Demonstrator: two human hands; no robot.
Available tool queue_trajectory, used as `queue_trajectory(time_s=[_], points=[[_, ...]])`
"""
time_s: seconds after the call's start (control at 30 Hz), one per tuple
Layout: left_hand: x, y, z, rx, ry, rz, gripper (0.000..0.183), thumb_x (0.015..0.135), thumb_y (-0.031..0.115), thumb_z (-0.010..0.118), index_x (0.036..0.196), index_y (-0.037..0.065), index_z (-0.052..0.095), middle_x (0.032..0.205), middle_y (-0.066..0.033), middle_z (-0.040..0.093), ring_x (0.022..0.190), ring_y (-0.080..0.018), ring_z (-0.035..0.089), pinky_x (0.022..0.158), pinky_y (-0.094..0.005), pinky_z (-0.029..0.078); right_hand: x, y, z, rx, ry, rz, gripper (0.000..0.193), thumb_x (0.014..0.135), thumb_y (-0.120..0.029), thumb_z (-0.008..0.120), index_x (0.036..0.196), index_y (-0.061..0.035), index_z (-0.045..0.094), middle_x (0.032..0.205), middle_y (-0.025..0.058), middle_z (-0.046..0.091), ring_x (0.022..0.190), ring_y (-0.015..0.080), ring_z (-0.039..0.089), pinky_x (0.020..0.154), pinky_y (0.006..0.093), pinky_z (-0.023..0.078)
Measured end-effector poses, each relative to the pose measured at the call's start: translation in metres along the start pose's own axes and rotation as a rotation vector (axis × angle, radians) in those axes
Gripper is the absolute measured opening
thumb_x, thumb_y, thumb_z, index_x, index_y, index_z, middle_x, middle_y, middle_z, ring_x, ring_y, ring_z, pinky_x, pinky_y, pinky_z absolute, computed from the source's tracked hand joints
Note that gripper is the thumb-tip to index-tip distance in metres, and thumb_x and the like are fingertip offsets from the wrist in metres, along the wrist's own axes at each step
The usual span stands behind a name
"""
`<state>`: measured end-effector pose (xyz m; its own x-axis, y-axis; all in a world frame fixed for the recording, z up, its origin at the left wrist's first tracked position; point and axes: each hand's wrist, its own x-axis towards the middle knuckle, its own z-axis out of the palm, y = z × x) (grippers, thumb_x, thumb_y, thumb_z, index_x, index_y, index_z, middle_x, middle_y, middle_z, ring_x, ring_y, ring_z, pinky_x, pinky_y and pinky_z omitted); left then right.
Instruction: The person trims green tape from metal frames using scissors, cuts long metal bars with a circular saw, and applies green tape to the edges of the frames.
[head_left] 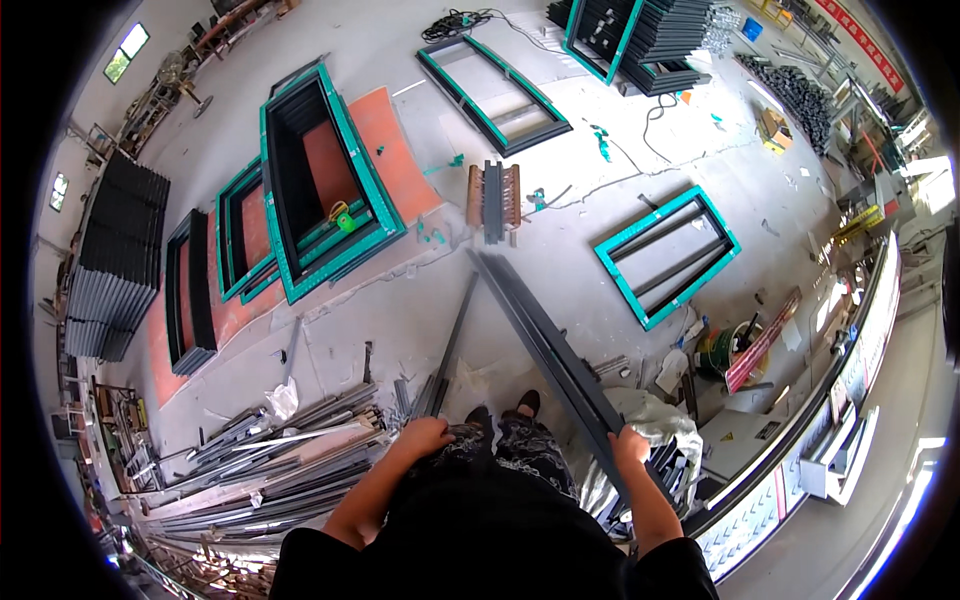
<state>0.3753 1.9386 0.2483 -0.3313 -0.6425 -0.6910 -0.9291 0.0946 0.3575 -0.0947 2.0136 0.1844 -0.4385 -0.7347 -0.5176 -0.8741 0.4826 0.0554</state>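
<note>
My right hand (630, 447) is closed around the near end of long dark grey metal profiles (545, 345). They slant away from me, their far ends beside a small brown stand (509, 195) carrying a short grey profile (493, 200). In front of my left thigh, my left hand (425, 437) is closed, fingers curled at the near end of a thinner dark metal profile (457, 335). That one points forward too, almost meeting the far ends of the others. The palm side of my left hand is hidden.
Grey profiles (270, 465) lie piled at lower left. Teal-edged frames (385, 235) stand on a reddish mat; others (735, 235) lie right and far ahead. Stacked dark frames (115, 255) line the left. A bucket (715, 350) and a white cabinet (740, 435) stand at my right.
</note>
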Motion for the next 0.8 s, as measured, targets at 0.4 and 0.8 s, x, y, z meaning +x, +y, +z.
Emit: queue_trajectory(time_s=[0.4,0.8], points=[[0.026,0.046,-0.013,-0.125,0.150,-0.061,0.037,0.088,0.041,0.062,0.093,0.004,0.066,0.094,-0.0189,0.068,0.092,-0.0390,0.064,0.081,-0.0490,0.051,0.016,0.017,0.010,-0.118,0.070,-0.187,0.041,0.076,-0.049,0.072,0.089,-0.0095,0.077,0.099,0.0127,0.066,0.101,0.0326,0.063,0.082,0.0442,0.054],[0.051,0.034,-0.035,-0.103,0.345,-0.061,0.030,0.087,0.036,0.063,0.092,0.007,0.068,0.092,-0.0177,0.067,0.091,-0.0377,0.064,0.078,-0.0501,0.051,0.083,-0.028,-0.024,0.308,-0.331,-0.263,0.033,0.078,-0.031,0.068,0.092,-0.0010,0.066,0.075,0.0160,0.071,0.069,0.0326,0.071,0.068,0.0405,0.056]])
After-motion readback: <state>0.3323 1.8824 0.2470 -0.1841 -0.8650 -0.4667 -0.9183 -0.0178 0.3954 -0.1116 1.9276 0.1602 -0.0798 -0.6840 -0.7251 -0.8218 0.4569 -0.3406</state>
